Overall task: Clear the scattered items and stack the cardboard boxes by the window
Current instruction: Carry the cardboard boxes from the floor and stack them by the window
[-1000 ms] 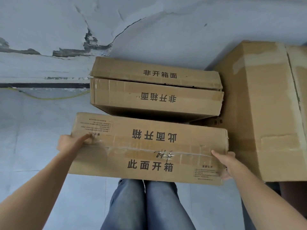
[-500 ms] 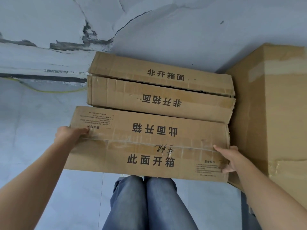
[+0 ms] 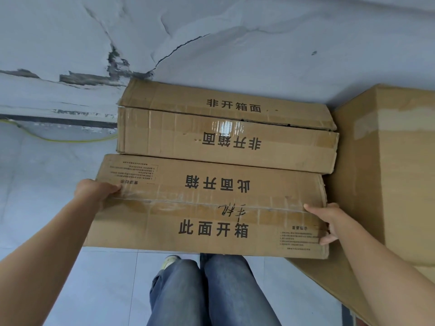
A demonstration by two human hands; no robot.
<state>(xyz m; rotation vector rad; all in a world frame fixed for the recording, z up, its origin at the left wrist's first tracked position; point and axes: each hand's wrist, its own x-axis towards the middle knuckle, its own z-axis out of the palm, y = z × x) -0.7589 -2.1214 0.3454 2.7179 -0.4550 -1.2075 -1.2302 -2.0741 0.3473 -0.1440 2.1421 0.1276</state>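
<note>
Two hands were closed on one flat carton (image 3: 211,208): the left hand (image 3: 96,191) was curled over its left end, the right hand (image 3: 329,222) round its right end. One matching carton (image 3: 226,142) was seen just beyond, by the wall (image 3: 235,43); one large box (image 3: 388,172) was stood at their right.

Soft even daylight, tape (image 3: 227,126) glare, wide-angle edge bending.

Left hand (image 3: 95,192) gripping, right hand (image 3: 330,221) gripping, both outstretched
</note>
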